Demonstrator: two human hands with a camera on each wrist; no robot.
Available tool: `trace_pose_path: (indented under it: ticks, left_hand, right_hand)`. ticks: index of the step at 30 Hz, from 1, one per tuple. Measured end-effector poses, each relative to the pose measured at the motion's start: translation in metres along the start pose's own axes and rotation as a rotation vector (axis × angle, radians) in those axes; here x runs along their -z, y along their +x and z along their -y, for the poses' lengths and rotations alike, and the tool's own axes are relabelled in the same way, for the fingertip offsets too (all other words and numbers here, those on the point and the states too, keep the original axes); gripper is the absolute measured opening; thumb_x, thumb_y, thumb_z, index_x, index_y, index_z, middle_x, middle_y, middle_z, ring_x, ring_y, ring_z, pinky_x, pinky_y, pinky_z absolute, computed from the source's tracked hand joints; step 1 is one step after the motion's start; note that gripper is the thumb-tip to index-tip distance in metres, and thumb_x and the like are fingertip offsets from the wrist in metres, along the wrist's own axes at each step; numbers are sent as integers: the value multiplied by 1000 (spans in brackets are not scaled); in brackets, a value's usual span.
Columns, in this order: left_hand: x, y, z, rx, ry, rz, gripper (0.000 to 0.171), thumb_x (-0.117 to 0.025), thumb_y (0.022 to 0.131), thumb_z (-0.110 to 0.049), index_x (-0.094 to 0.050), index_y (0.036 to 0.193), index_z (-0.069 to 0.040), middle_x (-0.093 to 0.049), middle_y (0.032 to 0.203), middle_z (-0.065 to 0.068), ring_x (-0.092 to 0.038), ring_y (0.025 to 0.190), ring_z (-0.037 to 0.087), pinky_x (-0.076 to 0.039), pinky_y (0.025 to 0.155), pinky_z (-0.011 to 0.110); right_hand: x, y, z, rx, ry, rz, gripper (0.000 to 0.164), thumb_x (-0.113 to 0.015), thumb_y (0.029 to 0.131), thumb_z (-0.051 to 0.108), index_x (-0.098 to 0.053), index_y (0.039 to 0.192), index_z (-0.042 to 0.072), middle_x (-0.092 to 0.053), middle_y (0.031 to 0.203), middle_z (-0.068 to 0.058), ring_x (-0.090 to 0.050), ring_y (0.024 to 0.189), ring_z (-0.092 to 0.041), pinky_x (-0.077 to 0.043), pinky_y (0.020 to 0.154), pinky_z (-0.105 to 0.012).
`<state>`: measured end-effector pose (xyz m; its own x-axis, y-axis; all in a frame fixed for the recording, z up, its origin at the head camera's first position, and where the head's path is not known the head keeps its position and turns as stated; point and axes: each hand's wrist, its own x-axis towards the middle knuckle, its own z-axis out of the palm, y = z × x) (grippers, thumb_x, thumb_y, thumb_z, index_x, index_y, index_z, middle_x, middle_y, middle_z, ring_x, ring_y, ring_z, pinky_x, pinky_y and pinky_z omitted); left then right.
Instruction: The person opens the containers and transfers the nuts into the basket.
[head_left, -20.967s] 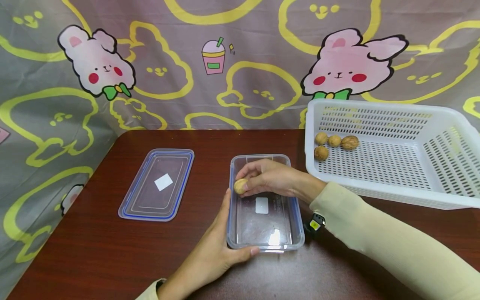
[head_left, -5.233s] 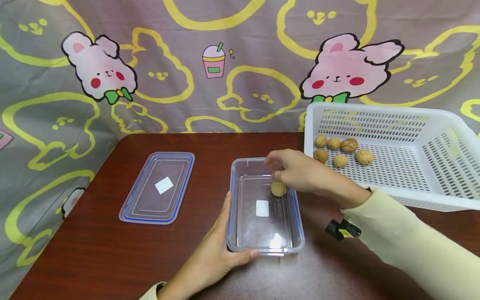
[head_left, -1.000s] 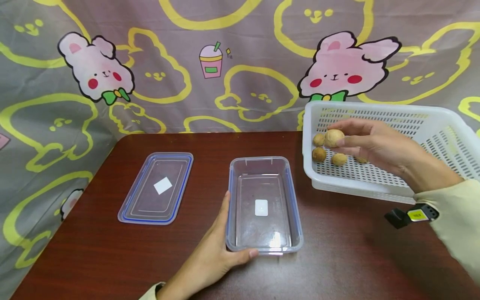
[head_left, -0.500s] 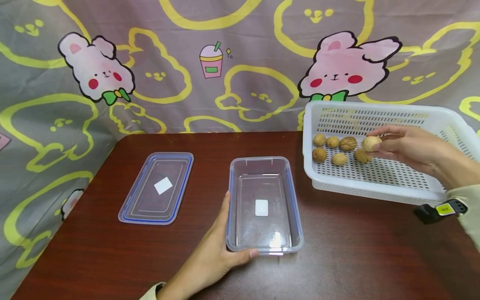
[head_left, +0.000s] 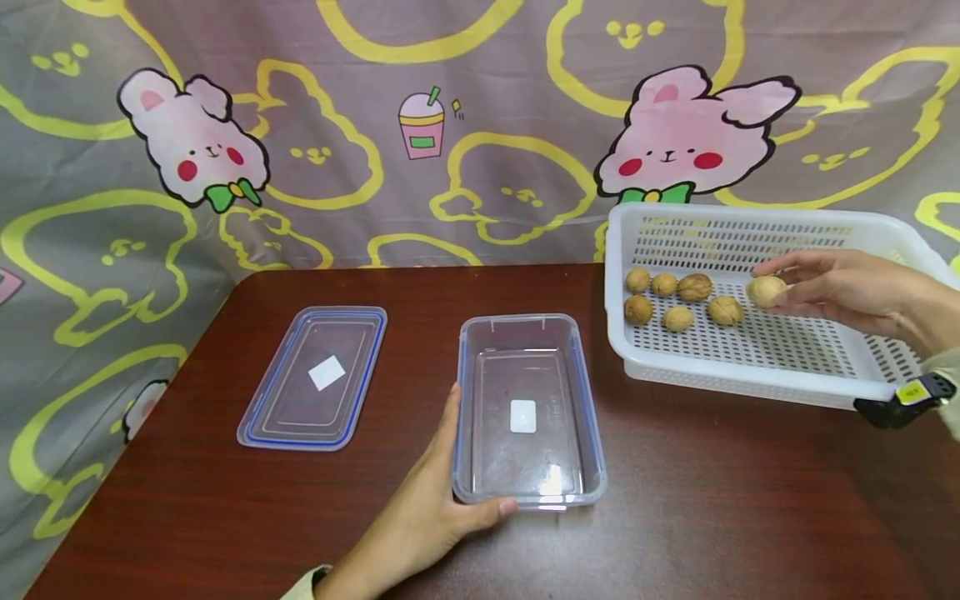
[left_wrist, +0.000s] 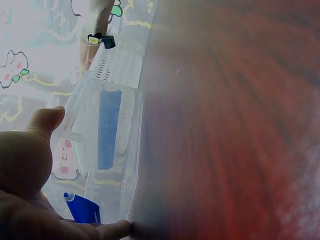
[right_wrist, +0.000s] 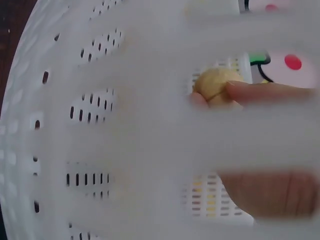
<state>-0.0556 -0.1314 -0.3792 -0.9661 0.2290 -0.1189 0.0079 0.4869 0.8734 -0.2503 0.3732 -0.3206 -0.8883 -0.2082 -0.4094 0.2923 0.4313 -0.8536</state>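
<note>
My left hand (head_left: 431,496) grips the near left corner of a clear plastic food container (head_left: 528,375), thumb on the front wall and fingers along the left side. Nothing lies inside the container except a white square label on its floor. Over the white plastic basket (head_left: 750,375), my right hand (head_left: 862,292) pinches a walnut (head_left: 767,292) between thumb and fingers. Several other walnuts (head_left: 694,288) sit on the basket floor toward its left end. The right wrist view shows the held walnut (right_wrist: 217,86) through the slotted basket wall, which hides part of the hand.
A clear lid (head_left: 300,412) with a blue seal lies flat on the dark wooden table (head_left: 675,492), left of the container. Behind the table hangs a cartoon-print curtain (head_left: 510,92). The basket's raised side wall stands between the container and the walnuts.
Earlier, walnuts were handled in the container, and the basket held fewer. Within the last second my right hand moved rightward over the basket with a walnut. My left hand kept its grip.
</note>
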Motion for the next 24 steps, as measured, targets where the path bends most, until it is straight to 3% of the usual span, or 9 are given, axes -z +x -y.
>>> trace_pose_path:
  ticks: [9,15,21,24]
  left_hand:
    - [0,-1,0,-6,2,3,136,-94,76,-39,5,169,-35,-14,176,2,-29,157,26,-27,124,57]
    - [1,-1,1,0,0,8,135,-93,77,-40,5,169,-35,-12,176,2,-26,158,27,-26,125,58]
    - [0,-1,1,1,-1,10,135,-94,77,-40,5,168,-36,-12,176,1,-26,158,27,-25,125,58]
    - [0,0,1,-1,-5,10,135,-94,77,-38,5,168,-36,-12,176,1,-26,158,27,-25,125,58]
  right_hand:
    - [1,3,-5,-95,-95,68,42,-56,99,-8,-70,109,30,-61,111,2,-68,99,-10,-61,93,-33]
    - [-3,0,-6,-109,-217,60,35,-53,102,-5,-65,135,1,-56,131,-14,-66,102,-9,-61,94,-35]
    - [-7,-4,-4,-102,-301,52,39,-55,103,-4,-56,141,-12,-64,119,-6,-66,97,-5,-61,90,-31]
    - [-11,-5,-2,-81,-375,33,45,-57,101,-5,-49,144,-17,-64,123,-20,-65,97,-7,-62,87,-32]
